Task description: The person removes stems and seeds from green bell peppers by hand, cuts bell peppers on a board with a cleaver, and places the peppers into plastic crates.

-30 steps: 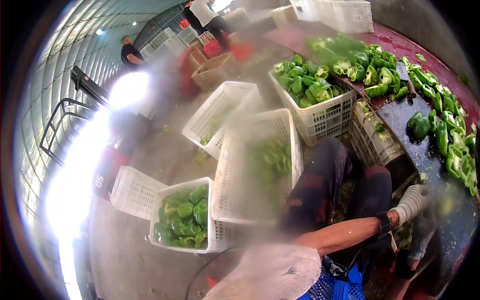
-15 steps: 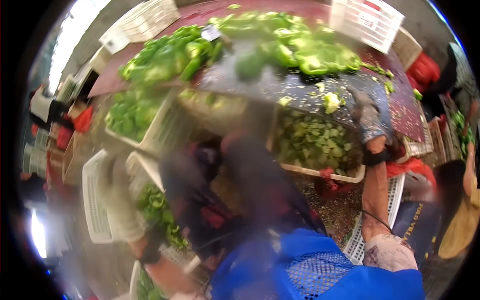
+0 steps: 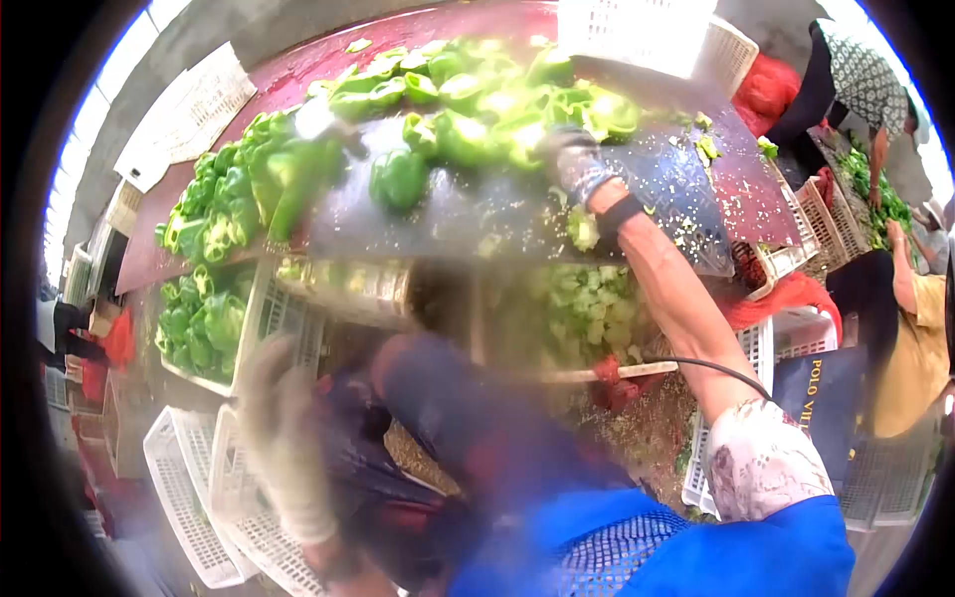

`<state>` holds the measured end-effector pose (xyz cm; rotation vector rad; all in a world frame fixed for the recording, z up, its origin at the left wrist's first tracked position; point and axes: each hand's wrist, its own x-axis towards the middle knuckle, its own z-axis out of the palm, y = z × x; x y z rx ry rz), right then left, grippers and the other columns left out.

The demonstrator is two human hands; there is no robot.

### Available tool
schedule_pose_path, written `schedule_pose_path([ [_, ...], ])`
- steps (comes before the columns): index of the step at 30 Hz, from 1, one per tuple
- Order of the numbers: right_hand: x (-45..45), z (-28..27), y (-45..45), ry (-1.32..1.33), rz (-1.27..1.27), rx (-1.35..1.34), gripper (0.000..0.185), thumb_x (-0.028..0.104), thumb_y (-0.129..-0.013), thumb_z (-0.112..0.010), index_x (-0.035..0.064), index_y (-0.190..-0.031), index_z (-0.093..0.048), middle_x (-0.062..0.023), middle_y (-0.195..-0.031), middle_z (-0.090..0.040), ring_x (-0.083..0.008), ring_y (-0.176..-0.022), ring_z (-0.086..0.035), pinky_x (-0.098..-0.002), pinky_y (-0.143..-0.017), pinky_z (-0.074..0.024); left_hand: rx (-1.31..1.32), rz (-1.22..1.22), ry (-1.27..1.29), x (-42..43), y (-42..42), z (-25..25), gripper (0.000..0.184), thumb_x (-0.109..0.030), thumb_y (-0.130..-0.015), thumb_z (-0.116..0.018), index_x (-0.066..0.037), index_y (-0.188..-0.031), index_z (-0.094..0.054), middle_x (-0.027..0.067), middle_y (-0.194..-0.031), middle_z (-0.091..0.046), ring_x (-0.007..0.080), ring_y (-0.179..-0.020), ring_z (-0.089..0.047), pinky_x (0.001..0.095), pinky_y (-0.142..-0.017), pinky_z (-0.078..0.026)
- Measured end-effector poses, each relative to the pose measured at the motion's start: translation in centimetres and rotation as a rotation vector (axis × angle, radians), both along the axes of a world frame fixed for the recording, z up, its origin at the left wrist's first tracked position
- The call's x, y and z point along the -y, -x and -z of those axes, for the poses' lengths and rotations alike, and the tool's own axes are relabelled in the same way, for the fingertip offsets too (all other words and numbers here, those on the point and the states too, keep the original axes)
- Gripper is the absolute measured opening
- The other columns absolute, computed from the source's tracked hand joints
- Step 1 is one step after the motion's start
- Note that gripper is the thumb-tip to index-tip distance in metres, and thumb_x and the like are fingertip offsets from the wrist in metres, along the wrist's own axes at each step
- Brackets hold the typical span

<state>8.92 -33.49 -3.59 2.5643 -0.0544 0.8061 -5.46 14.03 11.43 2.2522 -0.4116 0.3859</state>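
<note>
My right hand (image 3: 579,167), in a grey glove with dark fingertips, is at the near edge of a heap of cut green bell peppers (image 3: 463,134) on the table; whether its fingers are closed on one does not show. My left hand (image 3: 274,393), in a pale glove, hangs low at the left beside my knee, smeared by motion, its fingers unclear. A whole-looking green bell pepper (image 3: 398,179) lies on the dark metal tabletop. More green peppers (image 3: 224,199) are heaped at the left, and a pale pepper core (image 3: 582,229) lies near my right wrist.
Below the table edge stand a crate of green peppers (image 3: 204,323) and a crate of pale green scraps (image 3: 587,308). White crates (image 3: 189,497) sit at lower left, another white crate (image 3: 637,35) at the back. Seeds dot the tabletop. Other people (image 3: 865,75) are at the right.
My right hand has moved left and forward from the table's right side to the pepper heap. My left hand remains low and blurred. The view has shifted, with table and crates appearing farther left.
</note>
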Motion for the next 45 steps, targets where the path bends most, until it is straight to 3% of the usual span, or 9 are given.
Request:
schedule_pose_path([
  [3, -3.2, -3.9, 3.0, -0.184, -0.014, -0.238, 0.019, 0.016, -0.074, -0.064, 0.0007, -0.084, -0.07, -0.0201, -0.076, -0.066, -0.0323, -0.065, -0.067, -0.0466, -0.051, -0.0547, -0.521, 0.284, 0.463, 9.9, -4.1, 2.5, 0.026, 0.004, -0.09, -0.058, 0.0, -0.115, -0.062, 0.0102, -0.115, -0.064, 0.0132, -0.099, -0.061, 0.0261, -0.081, -0.052],
  [5, -5.9, -7.0, 6.1, -0.47, -0.044, -0.307, 0.016, 0.019, -0.079, -0.066, 0.0054, -0.081, -0.073, -0.0182, -0.078, -0.068, -0.0301, -0.067, -0.068, -0.0437, -0.055, -0.0552, -0.536, 0.493, 0.627, 14.7, -6.8, 6.2, 0.03, -0.019, -0.095, -0.059, -0.004, -0.121, -0.062, 0.0049, -0.112, -0.061, 0.0121, -0.094, -0.06, 0.0271, -0.079, -0.051],
  [11, -14.0, -9.9, 14.3, -1.208, -0.546, -0.024, 0.016, 0.019, -0.086, -0.062, 0.0097, -0.095, -0.072, -0.0128, -0.089, -0.069, -0.0286, -0.074, -0.066, -0.0409, -0.067, -0.0521, -0.987, 0.711, 1.234, 22.3, -6.5, 8.2, 0.056, -0.039, -0.091, -0.062, -0.018, -0.14, -0.043, 0.0059, -0.124, -0.055, 0.0177, -0.098, -0.058, 0.0301, -0.079, -0.05],
  [14, -14.6, -9.7, 15.0, -0.893, -0.654, -0.03, 0.022, 0.02, -0.083, -0.066, 0.0086, -0.101, -0.071, -0.0124, -0.098, -0.067, -0.0285, -0.087, -0.065, -0.0404, -0.079, -0.0515, -1.528, 0.789, 1.672, 20.0, -4.6, 6.0, 0.042, -0.037, -0.094, -0.058, -0.011, -0.127, -0.055, 0.0071, -0.115, -0.062, 0.0148, -0.089, -0.062, 0.0293, -0.075, -0.052],
  [18, -14.3, -6.3, 14.6, -0.74, -0.775, -0.17, 0.039, 0.021, -0.081, -0.068, 0.0062, -0.118, -0.064, -0.0146, -0.104, -0.065, -0.0282, -0.095, -0.064, -0.0396, -0.087, -0.0526, -1.065, 0.495, 1.399, 17.9, -3.4, 7.3, 0.034, -0.04, -0.095, -0.056, -0.01, -0.11, -0.061, 0.0066, -0.096, -0.066, 0.0165, -0.08, -0.064, 0.0306, -0.072, -0.055],
  [23, -15.4, -5.2, 16.0, -0.803, -0.748, -0.362, 0.064, 0.022, -0.078, -0.071, 0.0047, -0.136, -0.049, -0.0196, -0.099, -0.064, -0.03, -0.082, -0.066, -0.0394, -0.067, -0.0575, -0.464, 0.411, 0.763, 14.7, -2.8, 11.8, 0.035, -0.042, -0.094, -0.058, -0.012, -0.111, -0.063, 0.0034, -0.096, -0.067, 0.0206, -0.085, -0.066, 0.0437, -0.07, -0.056],
  [33, -16.0, -3.2, 17.8, -0.921, -0.911, -0.292, 0.05, 0.017, -0.081, -0.068, 0.0026, -0.128, -0.056, -0.0174, -0.1, -0.065, -0.0276, -0.078, -0.067, -0.0364, -0.067, -0.0556, -0.512, 0.422, 1.07, 15.9, -1.1, 12.5, 0.031, -0.022, -0.092, -0.06, -0.007, -0.119, -0.059, 0.0058, -0.105, -0.061, 0.0133, -0.083, -0.06, 0.0237, -0.066, -0.052],
  [37, -16.9, -7.1, 19.4, -1.377, -0.697, -0.425, 0.04, 0.007, -0.08, -0.068, 0.001, -0.119, -0.062, -0.0154, -0.107, -0.066, -0.0279, -0.082, -0.067, -0.0354, -0.073, -0.0559, -0.642, 0.458, 0.979, 15.4, -1.3, 12.8, 0.039, -0.023, -0.091, -0.06, -0.006, -0.126, -0.055, 0.0076, -0.11, -0.061, 0.0171, -0.092, -0.061, 0.0286, -0.07, -0.055],
  [45, -15.9, -4.2, 16.4, -0.947, -0.775, -0.467, 0.043, 0.008, -0.072, -0.074, -0.0022, -0.112, -0.062, -0.0199, -0.103, -0.062, -0.0352, -0.093, -0.063, -0.0395, -0.08, -0.0525, -1.027, 0.439, 1.24, 15.2, -1.5, 12.5, 0.041, -0.027, -0.092, -0.059, -0.01, -0.13, -0.055, 0.0065, -0.111, -0.063, 0.0205, -0.096, -0.064, 0.0377, -0.072, -0.059],
])
